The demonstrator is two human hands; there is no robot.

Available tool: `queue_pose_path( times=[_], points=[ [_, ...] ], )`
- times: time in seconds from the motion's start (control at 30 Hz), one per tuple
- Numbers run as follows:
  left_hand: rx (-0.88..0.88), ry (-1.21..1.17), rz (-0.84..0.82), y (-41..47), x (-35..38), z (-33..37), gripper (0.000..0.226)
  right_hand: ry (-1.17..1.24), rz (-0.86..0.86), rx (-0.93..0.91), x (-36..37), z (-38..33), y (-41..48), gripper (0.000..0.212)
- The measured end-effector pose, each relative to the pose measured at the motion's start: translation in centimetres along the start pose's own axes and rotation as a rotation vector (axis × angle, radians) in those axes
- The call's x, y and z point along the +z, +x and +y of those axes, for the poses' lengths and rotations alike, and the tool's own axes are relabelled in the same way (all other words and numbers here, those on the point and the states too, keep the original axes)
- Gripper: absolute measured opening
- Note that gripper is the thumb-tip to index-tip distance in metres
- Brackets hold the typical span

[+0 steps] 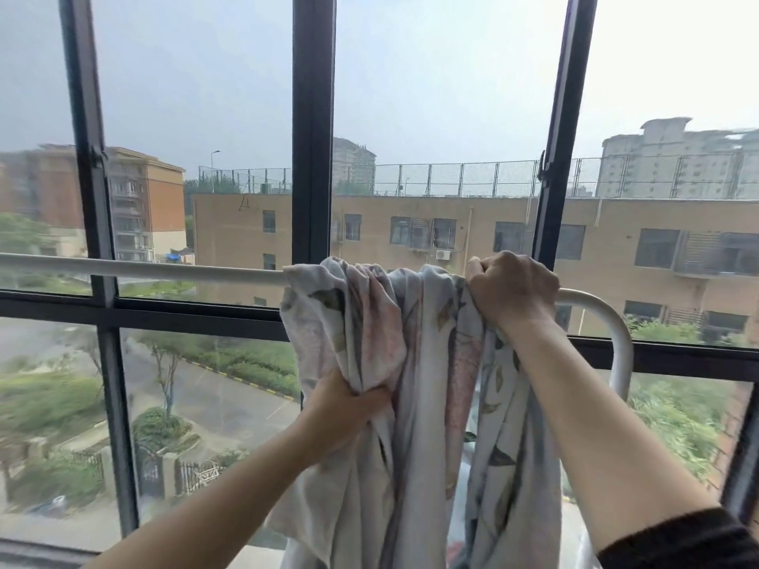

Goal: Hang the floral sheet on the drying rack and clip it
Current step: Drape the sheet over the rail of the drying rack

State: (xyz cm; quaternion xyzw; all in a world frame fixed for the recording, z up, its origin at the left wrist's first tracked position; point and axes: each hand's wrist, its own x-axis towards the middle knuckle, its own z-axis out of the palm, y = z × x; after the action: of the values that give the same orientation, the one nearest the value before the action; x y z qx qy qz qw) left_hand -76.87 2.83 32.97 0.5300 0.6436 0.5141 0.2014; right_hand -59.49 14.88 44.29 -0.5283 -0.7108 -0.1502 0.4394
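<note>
Left hand (pixel 349 408): below the rack bar, it grips a bunch of the hanging folds. Its fingertips are buried in the cloth and cannot be seen.
Right hand (pixel 513 289): on top of the rack bar, at the right edge of the bunched cloth. It is closed as a fist and holds the cloth there. I cannot tell if the fingers also go around the bar.
Floral sheet (pixel 410 342): draped over the rack bar near the bar's right end, gathered in thick folds, hanging down on the near side. It is pale, with pink flowers and dark leaves. Its lower part is cut off at the bottom edge.
Rack bar (pixel 143 269): a pale round tube that comes from the left edge and bends downward just right of the right hand. The stretch under the sheet is hidden, and the bent part goes behind the right forearm.
Window frame (pixel 313 137): dark bars, behind the rack bar.
Sleeve (pixel 677 540): dark, on the right arm, well below the rack bar, cut off at the corner.
Outside: buildings, trees and a road beyond the rack bar, blurred toward the edges.
</note>
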Motion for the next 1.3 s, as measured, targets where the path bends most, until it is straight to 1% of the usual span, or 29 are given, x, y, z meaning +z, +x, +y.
queue_pose_path(
  times=[0.03, 0.07, 0.13, 0.23, 0.27, 0.33, 0.37, 0.4, 0.43, 0.5, 0.53, 0.57, 0.7, 0.8, 0.83, 0.87, 0.9, 0.93, 0.97, 1.0, 1.07, 1.2, 1.3],
  points=[
    [-0.001, -0.043, -0.024, -0.2, -0.2, 0.1, 0.011, 0.002, 0.000, 0.000, 0.0, 0.0, 0.0, 0.045],
    [-0.010, -0.093, -0.051, -0.4, -0.4, 0.3, 0.010, 0.005, -0.001, 0.000, -0.1, 0.0, 0.0, 0.045],
    [-0.056, -0.179, -0.098, -0.8, -0.9, 0.4, 0.014, 0.012, -0.001, 0.000, -0.1, -0.1, 0.0, 0.044],
    [-0.077, -0.241, -0.109, -1.1, -1.2, 0.3, 0.014, 0.020, 0.004, -0.007, 0.0, -0.4, -0.1, 0.044],
    [-0.053, -0.249, -0.124, -1.0, -1.1, 0.1, 0.021, 0.023, 0.003, -0.008, 0.0, -0.4, -0.1, 0.044],
    [-0.013, -0.221, -0.218, -1.1, -1.2, 0.3, 0.048, 0.027, 0.004, -0.007, -0.1, -0.4, -0.1, 0.044],
    [-0.019, -0.186, -0.261, -1.1, -1.4, 0.5, 0.058, 0.026, 0.007, -0.006, -0.2, -0.4, -0.1, 0.044],
    [-0.035, -0.158, -0.285, -1.0, -1.5, 0.6, 0.060, 0.024, 0.008, -0.005, -0.2, -0.3, -0.1, 0.044],
    [-0.052, -0.140, -0.286, -1.0, -1.6, 0.8, 0.054, 0.021, 0.006, -0.003, -0.3, -0.2, -0.2, 0.044],
    [-0.073, -0.117, -0.243, -1.2, -1.8, 1.1, 0.033, 0.017, -0.002, -0.001, -0.4, 0.0, -0.2, 0.044],
    [-0.086, -0.113, -0.220, -1.1, -2.0, 1.0, 0.028, 0.015, -0.004, 0.001, -0.4, 0.1, -0.2, 0.044],
    [-0.102, -0.121, -0.211, -1.1, -2.3, 0.7, 0.028, 0.015, -0.005, 0.002, -0.4, 0.2, -0.2, 0.045],
    [-0.152, -0.209, -0.241, -1.4, -3.1, 0.2, 0.046, 0.026, -0.010, -0.005, -0.3, -0.2, -0.2, 0.044],
    [-0.158, -0.273, -0.157, -1.6, -3.2, 0.3, 0.060, 0.017, -0.009, -0.012, -0.2, -0.6, -0.3, 0.044],
    [-0.139, -0.272, -0.168, -1.6, -3.3, 0.5, 0.070, 0.012, -0.010, -0.009, -0.2, -0.6, -0.3, 0.044],
    [-0.110, -0.257, -0.214, -1.7, -3.5, 0.8, 0.079, 0.009, -0.012, -0.006, -0.3, -0.5, -0.2, 0.044],
    [-0.081, -0.229, -0.278, -1.7, -3.7, 1.0, 0.083, 0.009, -0.013, -0.004, -0.3, -0.5, -0.2, 0.045],
    [-0.053, -0.204, -0.333, -1.8, -3.9, 1.3, 0.077, 0.010, -0.012, -0.004, -0.4, -0.4, -0.2, 0.045],
    [-0.033, -0.190, -0.358, -2.0, -4.2, 1.6, 0.063, 0.012, -0.010, -0.004, -0.4, -0.3, -0.2, 0.045],
    [-0.028, -0.188, -0.349, -2.0, -4.5, 1.9, 0.051, 0.013, -0.004, -0.006, -0.4, -0.2, -0.2, 0.046],
    [-0.008, -0.225, -0.272, -1.9, -5.4, 2.7, 0.040, 0.010, 0.001, -0.010, -0.4, 0.0, -0.2, 0.045],
    [0.071, -0.266, 0.055, 0.0, -9.2, 6.0, 0.015, -0.009, 0.000, -0.013, -0.2, 0.3, -0.1, 0.045],
    [0.217, -0.200, 0.232, 3.1, -12.5, 10.5, 0.008, -0.025, 0.012, -0.025, 0.0, 0.1, -0.2, 0.049]
  ],
)
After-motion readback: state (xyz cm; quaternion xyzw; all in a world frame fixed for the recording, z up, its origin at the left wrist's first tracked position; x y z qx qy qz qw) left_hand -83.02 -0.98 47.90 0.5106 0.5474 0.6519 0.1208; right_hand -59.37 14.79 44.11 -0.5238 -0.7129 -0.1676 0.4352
